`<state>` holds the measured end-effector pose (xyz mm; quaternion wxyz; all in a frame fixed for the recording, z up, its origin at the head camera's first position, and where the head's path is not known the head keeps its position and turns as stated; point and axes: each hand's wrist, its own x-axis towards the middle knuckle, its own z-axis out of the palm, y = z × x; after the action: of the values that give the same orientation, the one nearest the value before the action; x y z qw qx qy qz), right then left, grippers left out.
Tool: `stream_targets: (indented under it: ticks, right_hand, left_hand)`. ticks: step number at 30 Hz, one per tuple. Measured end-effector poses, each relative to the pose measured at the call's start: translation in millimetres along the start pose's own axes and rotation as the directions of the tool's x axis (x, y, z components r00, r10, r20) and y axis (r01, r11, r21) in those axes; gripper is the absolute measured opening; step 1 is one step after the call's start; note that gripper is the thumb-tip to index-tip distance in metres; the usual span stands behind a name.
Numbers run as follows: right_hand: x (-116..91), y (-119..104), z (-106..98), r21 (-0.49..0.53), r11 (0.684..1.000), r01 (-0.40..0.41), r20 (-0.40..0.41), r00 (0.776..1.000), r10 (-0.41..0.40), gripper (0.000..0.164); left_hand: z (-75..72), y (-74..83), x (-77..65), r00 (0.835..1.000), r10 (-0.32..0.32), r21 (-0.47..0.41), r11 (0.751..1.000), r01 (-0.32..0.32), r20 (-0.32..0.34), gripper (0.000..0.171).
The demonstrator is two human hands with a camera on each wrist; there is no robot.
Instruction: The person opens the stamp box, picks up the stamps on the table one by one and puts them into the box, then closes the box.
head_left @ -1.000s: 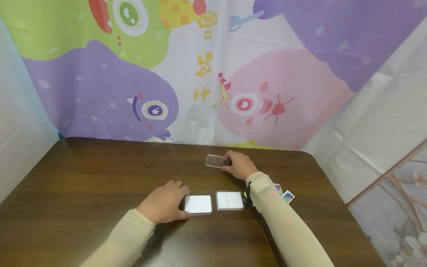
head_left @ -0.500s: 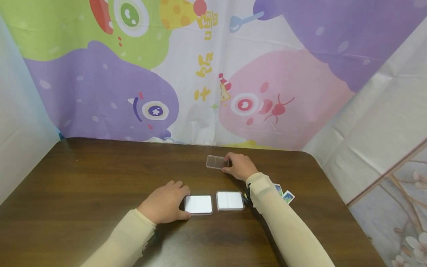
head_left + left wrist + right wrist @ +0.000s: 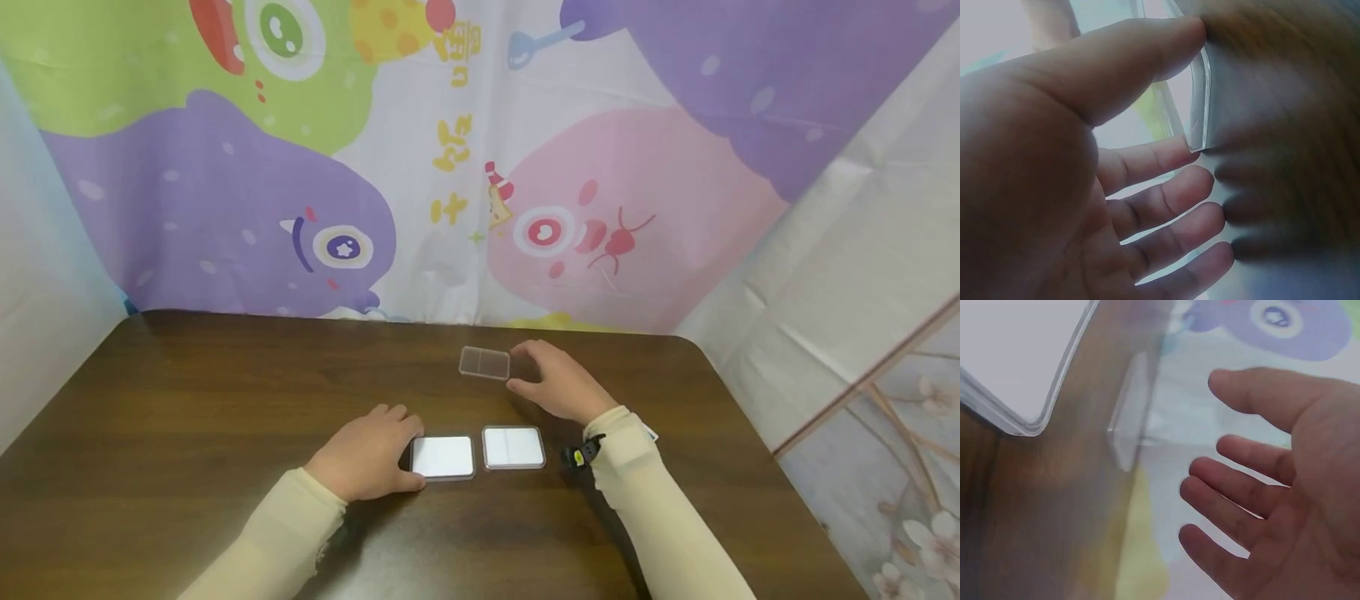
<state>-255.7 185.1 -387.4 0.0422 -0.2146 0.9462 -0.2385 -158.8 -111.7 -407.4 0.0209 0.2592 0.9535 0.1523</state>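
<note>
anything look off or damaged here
The cartoon backdrop looks hung sideways: its faces and yellow lettering lie on their side. The clear case shows a line across it; crack or seam, I can't tell. Nothing looks spilled.

The bench (image 3: 225,400) is dark brown with a streaky wood grain. Left case (image 3: 442,457) and right case (image 3: 513,447) show plain white inside clear rims, the right one crossed by a faint line. The lid (image 3: 483,362) is colourless, brown showing through. Both sleeves (image 3: 667,508) are plain cream; the strap (image 3: 590,451) is black with a yellow-green patch. The backdrop (image 3: 442,287) is white, printed with green, purple and pink creatures, pale-spotted in places, and yellow lettering. The side sheet (image 3: 933,467) carries pale blossoms on brownish branches.
</note>
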Motion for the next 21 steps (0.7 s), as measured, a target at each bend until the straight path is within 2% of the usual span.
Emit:
stream_targets:
  ticks: [6,12,17,21]
  right_hand:
    - [-35,-7,-2,-0.039,0.998,0.058,0.006,0.998,-0.058,0.051]
    - [-43,-3,4,-0.107,0.988,0.113,0.044,0.993,-0.108,0.045]
    - [-47,0,5,-0.143,0.983,0.114,0.156,0.984,-0.091,0.046]
    - [-49,0,7,-0.132,0.985,0.108,0.237,0.969,-0.074,0.055]
  left_hand:
    - [-2.0,-0.1,0.4,1.0,-0.007,0.0,1.0,0.007,0.014,0.051]
    - [-2.9,-0.6,1.0,0.999,-0.008,0.011,1.0,0.007,0.032,0.052]
    - [-1.6,0.5,2.5,0.999,-0.01,0.011,1.0,0.01,0.034,0.053]
    - [-0.8,0.8,2.3,0.999,-0.017,0.016,1.0,0.017,0.031,0.052]
